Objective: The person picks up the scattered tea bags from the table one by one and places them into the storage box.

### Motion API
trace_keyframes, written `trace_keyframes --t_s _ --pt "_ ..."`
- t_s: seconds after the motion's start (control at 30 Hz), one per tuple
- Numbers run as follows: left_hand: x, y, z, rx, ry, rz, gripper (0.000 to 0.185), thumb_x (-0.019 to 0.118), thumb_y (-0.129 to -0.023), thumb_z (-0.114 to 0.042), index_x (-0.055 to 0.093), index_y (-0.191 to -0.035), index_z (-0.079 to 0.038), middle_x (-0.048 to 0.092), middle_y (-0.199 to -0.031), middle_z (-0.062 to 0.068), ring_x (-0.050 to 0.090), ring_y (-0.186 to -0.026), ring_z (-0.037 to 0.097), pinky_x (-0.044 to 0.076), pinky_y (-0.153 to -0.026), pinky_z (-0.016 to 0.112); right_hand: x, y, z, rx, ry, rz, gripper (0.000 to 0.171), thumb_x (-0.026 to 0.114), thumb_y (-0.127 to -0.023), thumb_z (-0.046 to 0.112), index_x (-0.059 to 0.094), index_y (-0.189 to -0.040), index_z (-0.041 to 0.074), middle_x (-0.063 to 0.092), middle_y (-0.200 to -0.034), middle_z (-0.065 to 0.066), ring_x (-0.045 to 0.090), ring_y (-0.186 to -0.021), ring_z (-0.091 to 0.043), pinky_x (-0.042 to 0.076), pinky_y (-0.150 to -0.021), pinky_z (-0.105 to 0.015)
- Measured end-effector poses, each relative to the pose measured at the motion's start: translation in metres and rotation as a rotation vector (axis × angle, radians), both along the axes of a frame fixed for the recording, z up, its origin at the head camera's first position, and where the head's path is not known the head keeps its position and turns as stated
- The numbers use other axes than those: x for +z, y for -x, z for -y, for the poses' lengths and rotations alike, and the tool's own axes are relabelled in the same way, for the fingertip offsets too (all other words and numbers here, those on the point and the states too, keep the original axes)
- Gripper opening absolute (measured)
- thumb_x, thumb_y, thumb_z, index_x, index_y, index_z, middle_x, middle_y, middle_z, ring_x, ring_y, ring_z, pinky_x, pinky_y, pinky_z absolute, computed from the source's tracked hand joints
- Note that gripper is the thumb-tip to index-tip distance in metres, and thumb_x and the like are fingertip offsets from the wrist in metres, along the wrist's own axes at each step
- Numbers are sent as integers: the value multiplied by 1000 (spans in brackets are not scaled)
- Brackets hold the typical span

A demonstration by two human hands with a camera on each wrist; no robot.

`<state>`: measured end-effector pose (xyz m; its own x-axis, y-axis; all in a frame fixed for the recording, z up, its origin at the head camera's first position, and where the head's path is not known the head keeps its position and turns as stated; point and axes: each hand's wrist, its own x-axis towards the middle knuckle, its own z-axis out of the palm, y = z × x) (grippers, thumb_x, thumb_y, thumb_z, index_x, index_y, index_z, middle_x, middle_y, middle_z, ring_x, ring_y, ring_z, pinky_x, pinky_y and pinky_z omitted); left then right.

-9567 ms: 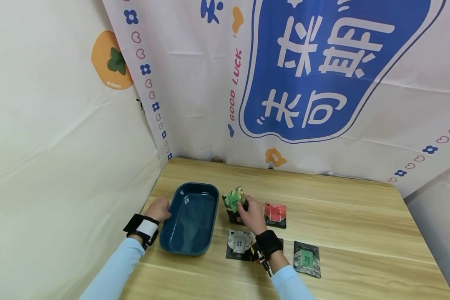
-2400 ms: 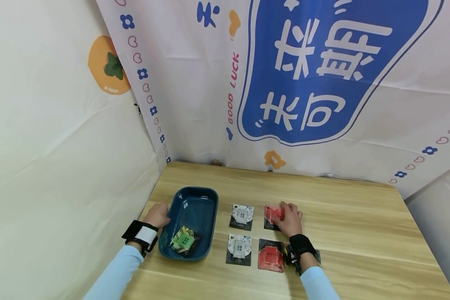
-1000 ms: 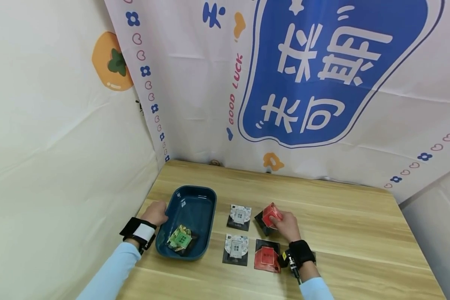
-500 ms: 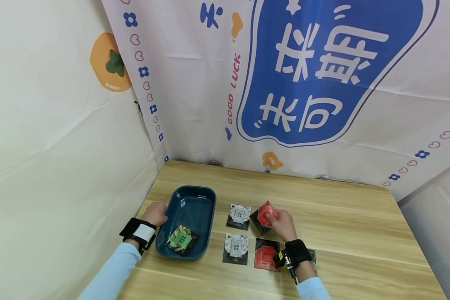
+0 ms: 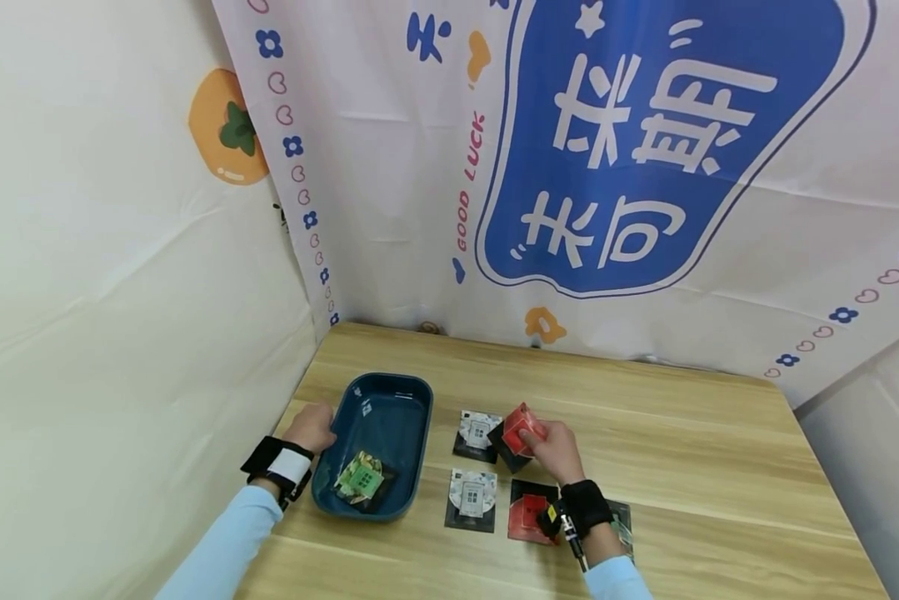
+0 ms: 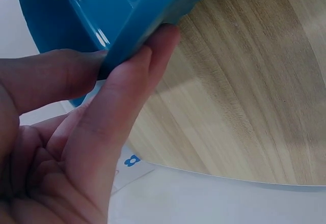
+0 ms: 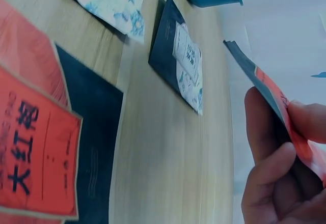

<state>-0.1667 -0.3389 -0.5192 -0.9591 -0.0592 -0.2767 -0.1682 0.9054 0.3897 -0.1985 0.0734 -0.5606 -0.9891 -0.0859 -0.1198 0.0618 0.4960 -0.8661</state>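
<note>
Head view, hands: well apart, left hand [image 5: 312, 427] off to one side, right hand [image 5: 557, 450] nearer the middle of the table [image 5: 689, 433].
Left grip: thumb and fingers pinch the left rim of the blue tray [image 5: 389, 414]; the left wrist view shows its wall caught between them.
Right grip: thumb and fingers clamp the held red packet [image 5: 520, 427], tilted; the right wrist view shows it raised off the table.
Wrists: black wristbands [image 5: 587, 506], light blue sleeves [image 5: 220, 546] below.
Tray contents: a green packet [image 5: 362, 479] at the near end.
Left of the held red packet: far white packet [image 5: 475, 431], its edge overlapped in the head view.
Nearer the person: near white packet [image 5: 471, 498] lying beside the lying red packet [image 5: 527, 507], both on the table.
Behind the right forearm: green-and-black packet [image 5: 623, 523], mostly hidden.
Backdrop: white cloth [image 5: 389, 167] with a blue panel [image 5: 614, 167] of white characters; orange fruit print [image 5: 227, 125] at left.
</note>
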Motion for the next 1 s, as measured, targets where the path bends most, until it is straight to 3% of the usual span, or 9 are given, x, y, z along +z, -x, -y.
trace_keyframes --t_s 0.6,1.0 --pt "3 -3 -3 18 13 -1 37 63 -80 6 40 -57 -12 38 -49 -3 46 -45 14 38 -46 24 10 -3 11 28 32 -1 14 68 -92 12 70 -86 0 58 -62 -2 47 -53 -12 37 -50 -24" --pt "-4 -1 0 27 12 -8 35 66 -81 4 43 -59 -10 42 -50 -2 48 -46 14 39 -47 25 14 -2 25 59 82 -15 14 67 -93 13 74 -95 0 62 -64 -2 47 -53 -9 39 -51 -23"
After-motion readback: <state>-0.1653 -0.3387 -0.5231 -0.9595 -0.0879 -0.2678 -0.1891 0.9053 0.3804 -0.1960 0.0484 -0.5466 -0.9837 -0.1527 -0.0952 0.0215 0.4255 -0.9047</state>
